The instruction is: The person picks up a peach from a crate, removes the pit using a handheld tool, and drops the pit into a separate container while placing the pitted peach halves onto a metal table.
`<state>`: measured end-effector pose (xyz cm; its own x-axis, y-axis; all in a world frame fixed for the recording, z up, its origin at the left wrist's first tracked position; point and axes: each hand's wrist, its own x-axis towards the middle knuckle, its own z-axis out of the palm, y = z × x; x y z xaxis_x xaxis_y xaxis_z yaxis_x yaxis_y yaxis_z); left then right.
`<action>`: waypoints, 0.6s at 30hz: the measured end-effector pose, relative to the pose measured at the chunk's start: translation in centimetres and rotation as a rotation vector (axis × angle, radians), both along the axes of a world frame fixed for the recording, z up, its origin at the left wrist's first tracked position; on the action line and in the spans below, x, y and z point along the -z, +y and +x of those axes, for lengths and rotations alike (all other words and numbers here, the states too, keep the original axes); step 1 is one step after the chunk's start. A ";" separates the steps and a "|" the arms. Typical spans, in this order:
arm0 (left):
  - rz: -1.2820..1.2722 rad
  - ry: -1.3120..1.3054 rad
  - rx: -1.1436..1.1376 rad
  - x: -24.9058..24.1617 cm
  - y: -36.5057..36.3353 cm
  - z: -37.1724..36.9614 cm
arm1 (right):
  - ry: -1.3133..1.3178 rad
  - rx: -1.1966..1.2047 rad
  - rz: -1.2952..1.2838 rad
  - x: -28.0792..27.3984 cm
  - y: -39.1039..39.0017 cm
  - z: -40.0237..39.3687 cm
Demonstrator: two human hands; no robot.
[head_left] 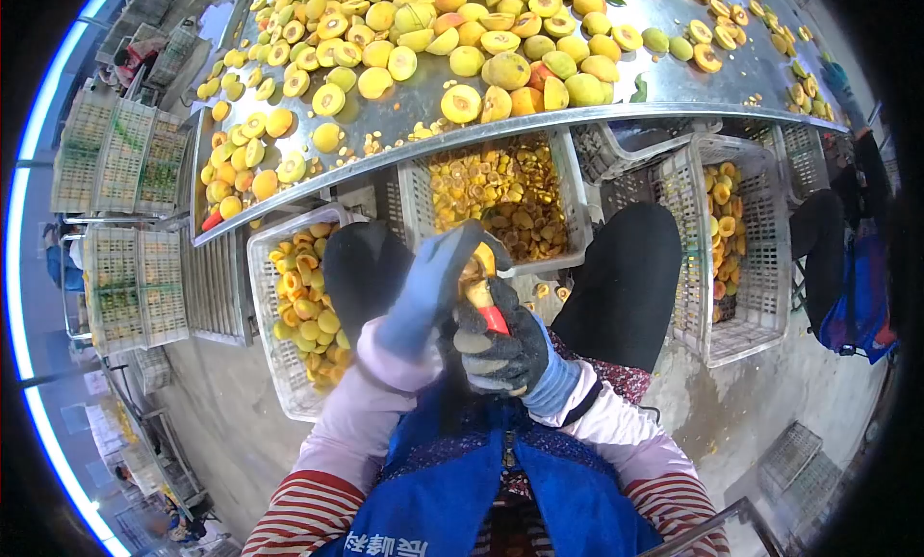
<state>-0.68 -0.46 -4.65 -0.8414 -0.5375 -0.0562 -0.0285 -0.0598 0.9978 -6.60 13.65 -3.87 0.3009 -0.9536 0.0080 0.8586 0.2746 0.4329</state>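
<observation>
My left hand (433, 283), in a blue-grey glove and smeared by motion, curls around a yellow peach piece (484, 259) in front of my lap. Close against it, my right hand (507, 350) wears a dark grey glove and is closed on a red-handled pitting tool (494, 319). The tool's working end is hidden at the fruit. Just beyond both hands, between my knees, a crate (416, 206) holds pits and wet scraps. Above that, many halved and some whole peaches (385, 37) lie on the metal table (404, 114).
A crate of peach halves (274, 364) stands beside my left knee. Another crate (760, 307) with halves is right of my right knee. The table's raised metal edge (520, 126) runs above the crates. Stacked crates (120, 162) stand far left; another person's leg (818, 249) is at right.
</observation>
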 end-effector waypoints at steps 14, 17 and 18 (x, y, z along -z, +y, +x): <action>0.030 -0.229 -0.688 -3.0 -8.4 9.6 | 0.065 0.130 0.146 4.3 -2.7 -4.0; -1.362 -1.427 -0.307 -3.0 -10.8 11.0 | 0.245 0.068 0.351 4.9 -3.0 -4.4; -1.407 -0.913 -0.377 -2.1 -12.3 9.3 | 0.298 0.041 0.427 5.2 -3.4 -4.3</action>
<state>8.63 -12.78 -2.58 -0.6329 -0.7349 0.2436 -0.7644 0.6432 -0.0454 -10.93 10.27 -9.05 0.1935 -0.8642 -0.4644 0.9680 0.0909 0.2341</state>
